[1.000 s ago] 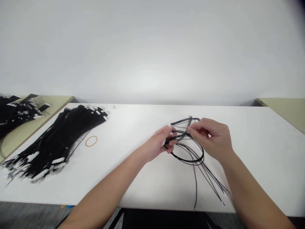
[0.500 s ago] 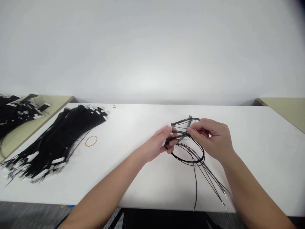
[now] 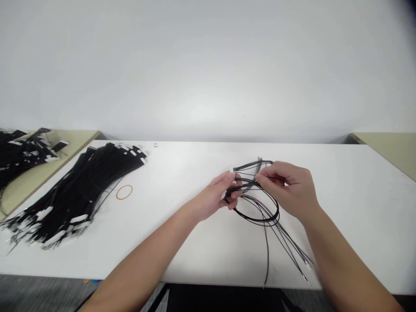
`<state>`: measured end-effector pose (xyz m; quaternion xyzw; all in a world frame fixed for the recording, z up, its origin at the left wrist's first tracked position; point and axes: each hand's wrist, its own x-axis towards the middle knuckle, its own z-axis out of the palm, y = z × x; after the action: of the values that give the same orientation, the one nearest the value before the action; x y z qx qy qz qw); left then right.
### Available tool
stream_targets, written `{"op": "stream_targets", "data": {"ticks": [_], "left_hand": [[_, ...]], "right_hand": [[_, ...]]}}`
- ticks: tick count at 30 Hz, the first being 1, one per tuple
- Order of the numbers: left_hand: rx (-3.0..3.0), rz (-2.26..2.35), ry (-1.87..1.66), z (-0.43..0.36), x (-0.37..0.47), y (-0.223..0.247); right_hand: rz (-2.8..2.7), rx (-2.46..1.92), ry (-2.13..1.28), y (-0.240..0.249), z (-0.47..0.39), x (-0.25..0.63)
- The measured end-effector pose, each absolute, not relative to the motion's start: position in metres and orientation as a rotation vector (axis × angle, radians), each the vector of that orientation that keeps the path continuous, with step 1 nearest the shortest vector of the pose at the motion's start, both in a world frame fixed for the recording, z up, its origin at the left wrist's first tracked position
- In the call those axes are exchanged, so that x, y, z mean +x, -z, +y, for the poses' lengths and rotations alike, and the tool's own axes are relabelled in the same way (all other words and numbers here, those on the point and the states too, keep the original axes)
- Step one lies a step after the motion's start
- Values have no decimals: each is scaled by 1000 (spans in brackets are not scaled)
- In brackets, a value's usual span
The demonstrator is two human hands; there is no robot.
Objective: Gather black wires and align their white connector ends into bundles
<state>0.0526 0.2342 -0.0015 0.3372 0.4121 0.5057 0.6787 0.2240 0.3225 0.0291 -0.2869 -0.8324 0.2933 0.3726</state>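
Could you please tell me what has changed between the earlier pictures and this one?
Nothing has visibly been taken hold of or let go, and I see no clear movement. The left hand still holds the white connector, and the right hand still pinches at the black wires. The orange band and the pile of black cables lie where they were.
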Motion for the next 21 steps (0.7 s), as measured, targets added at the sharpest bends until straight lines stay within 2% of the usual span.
{"op": "stream_targets", "data": {"ticks": [7,13,21], "left_hand": [[862,1041,-1103,233,54,0],[892,1052,-1053,233,55,-2],[896,1055,-1018,231,55,-3]], "right_hand": [[-2143,-706,-726,-27,324,224],[-2220,-599,-558,-23,324,220],[-2236,-575,-606,-21,322,217]]}}
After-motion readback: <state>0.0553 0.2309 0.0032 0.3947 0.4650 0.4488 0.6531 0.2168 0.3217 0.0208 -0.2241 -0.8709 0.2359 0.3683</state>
